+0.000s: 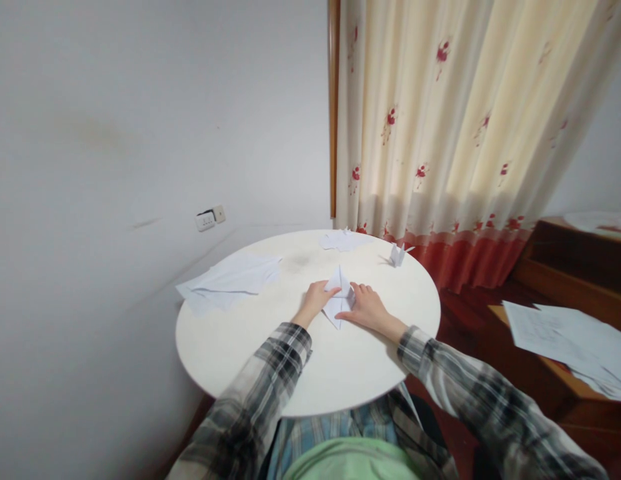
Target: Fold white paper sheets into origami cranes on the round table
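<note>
A folded sheet of white paper (335, 307), shaped like a tall diamond with crease lines, lies on the round white table (230, 347). My left hand (316, 300) grips its left side, with the thumb laid across the upper half. On the other side my right hand (367, 307) holds the right edge, its thumb near the lower part and its fingers curled at the upper right. Part of the paper's right edge is hidden under those fingers. A finished origami crane (397, 255) stands farther back on the right of the table.
Loose white paper sheets (235, 277) lie on the table's left, one overhanging the edge. Torn-looking paper pieces (340, 241) lie at the back. Printed papers (565, 340) rest on wooden furniture (535, 393) at right. A floral curtain (420, 120) hangs behind; a socket (205, 221) is on the wall.
</note>
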{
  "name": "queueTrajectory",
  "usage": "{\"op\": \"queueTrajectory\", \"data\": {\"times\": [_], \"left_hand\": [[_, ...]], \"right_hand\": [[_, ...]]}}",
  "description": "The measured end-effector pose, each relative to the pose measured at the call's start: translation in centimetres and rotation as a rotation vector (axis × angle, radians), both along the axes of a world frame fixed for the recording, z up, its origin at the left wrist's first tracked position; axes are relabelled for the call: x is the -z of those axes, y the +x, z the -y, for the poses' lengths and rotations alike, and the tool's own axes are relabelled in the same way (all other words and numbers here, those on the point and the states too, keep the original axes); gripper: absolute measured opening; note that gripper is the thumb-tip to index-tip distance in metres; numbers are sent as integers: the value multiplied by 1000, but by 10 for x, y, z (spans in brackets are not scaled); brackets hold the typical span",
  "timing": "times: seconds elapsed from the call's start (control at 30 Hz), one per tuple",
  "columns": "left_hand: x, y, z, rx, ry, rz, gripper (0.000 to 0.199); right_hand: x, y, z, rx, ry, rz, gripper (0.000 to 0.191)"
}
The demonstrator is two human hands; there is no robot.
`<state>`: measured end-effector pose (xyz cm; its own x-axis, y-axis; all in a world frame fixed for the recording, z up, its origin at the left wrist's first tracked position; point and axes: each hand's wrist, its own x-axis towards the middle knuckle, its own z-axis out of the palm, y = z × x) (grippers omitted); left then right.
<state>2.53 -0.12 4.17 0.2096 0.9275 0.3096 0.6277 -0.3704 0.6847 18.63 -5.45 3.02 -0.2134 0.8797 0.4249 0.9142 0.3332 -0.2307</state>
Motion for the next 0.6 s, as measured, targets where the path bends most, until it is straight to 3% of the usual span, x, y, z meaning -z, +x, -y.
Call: {"op": "queueTrajectory", "data": {"times": [0.17,0.3,0.37,0.47,0.6], "left_hand": [[1,0,-1,7,8,17,33],[3,-1,-3,14,13,31,33],[4,-1,-4,23,10,48,33],[7,0,-7,41,12,54,33],[11,0,-11,52,10,54,33]], "right_hand": [[4,-4,16,-27,-24,-33,105],[4,-1,9,-67,-37,-149,106],[2,4,-3,-88,-91,-278,89],[0,10,-24,-138,-180,-396,47],[3,11,-49,-234,-155,-421,23]]}}
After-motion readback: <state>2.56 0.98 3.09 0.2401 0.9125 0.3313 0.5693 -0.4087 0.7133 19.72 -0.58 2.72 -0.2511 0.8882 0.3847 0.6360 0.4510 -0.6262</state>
